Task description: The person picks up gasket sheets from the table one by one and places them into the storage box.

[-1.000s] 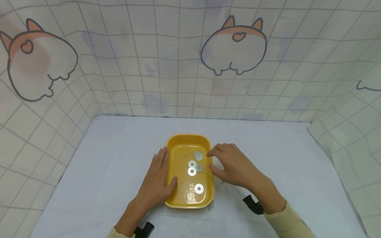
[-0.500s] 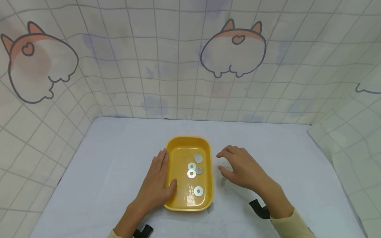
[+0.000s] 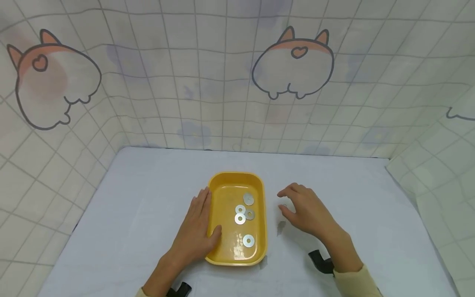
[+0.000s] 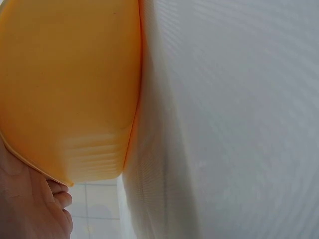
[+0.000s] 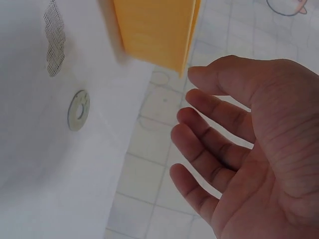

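Note:
My left hand (image 3: 193,227) rests along the left rim of the yellow tray (image 3: 237,260), fingers straight and thumb over the edge. Inside the tray lie several flat metal washers: a cluster with one washer (image 3: 240,221) nearest me, a washer (image 3: 248,199) farther up and another washer (image 3: 248,244) near the front. To the right of the tray, my right hand (image 3: 306,210) hovers with thumb and fingers parted and nothing between them. One more washer (image 5: 75,122) lies flat on the table under that hand, mostly hidden by it in the head view.
A white cloth covers the table (image 3: 156,177). A grey mesh patch (image 5: 55,40) sits on it near the loose washer. Grid-patterned curtains (image 3: 208,82) with cartoon animals stand at the back and sides. A black strap piece (image 3: 322,262) is at the right wrist.
My right hand has moved from the tray's right rim out to the right, over the washer on the table. The left hand, the tray and its washers have stayed in place.

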{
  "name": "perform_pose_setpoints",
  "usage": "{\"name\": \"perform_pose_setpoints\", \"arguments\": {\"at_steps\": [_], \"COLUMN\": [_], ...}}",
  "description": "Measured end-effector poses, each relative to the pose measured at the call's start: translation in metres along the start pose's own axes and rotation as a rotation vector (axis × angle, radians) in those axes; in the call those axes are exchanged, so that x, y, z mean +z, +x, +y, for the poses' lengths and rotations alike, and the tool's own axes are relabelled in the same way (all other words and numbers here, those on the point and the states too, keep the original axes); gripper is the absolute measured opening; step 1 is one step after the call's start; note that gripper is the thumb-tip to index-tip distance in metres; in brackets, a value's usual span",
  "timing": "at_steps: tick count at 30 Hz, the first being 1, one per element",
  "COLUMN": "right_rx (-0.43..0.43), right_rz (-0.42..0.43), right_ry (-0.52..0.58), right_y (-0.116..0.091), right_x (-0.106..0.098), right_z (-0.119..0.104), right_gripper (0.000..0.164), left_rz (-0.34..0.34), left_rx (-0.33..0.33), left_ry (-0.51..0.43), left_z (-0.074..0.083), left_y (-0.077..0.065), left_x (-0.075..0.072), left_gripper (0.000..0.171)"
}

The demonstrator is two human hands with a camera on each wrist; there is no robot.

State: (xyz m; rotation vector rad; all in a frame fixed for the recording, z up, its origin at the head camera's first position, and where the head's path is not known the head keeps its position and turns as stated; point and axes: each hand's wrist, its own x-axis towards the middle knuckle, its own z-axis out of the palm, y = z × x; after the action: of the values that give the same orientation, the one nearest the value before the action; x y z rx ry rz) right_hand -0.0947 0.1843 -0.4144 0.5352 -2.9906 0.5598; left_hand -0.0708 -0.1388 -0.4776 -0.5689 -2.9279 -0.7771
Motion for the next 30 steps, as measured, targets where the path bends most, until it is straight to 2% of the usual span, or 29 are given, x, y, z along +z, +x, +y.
{"name": "perform_pose_setpoints", "arguments": {"at_steps": [18,25,30], "right_rx": [0.05,0.13,0.109], "right_rz": [0.016,0.01,0.047], "right_ry": [0.038,0.036,0.008], "right_y": [-0.005,-0.009,-0.011], "right_x": [0.018,0.034,0.042], "right_z": [0.023,0.029,0.032], "right_gripper": [0.027,0.027,0.026], "left_rz": [-0.03,-0.04,-0.024], "left_rx": [-0.019,-0.016,-0.003], "left_ry": [-0.005,0.012,0.025], "left_z": [0.001,-0.001,0.0], "left_y": [0.001,0.001,0.001], "left_x": [-0.002,0.0,0.0], "left_gripper": [0.095,0.094,0.095]}}
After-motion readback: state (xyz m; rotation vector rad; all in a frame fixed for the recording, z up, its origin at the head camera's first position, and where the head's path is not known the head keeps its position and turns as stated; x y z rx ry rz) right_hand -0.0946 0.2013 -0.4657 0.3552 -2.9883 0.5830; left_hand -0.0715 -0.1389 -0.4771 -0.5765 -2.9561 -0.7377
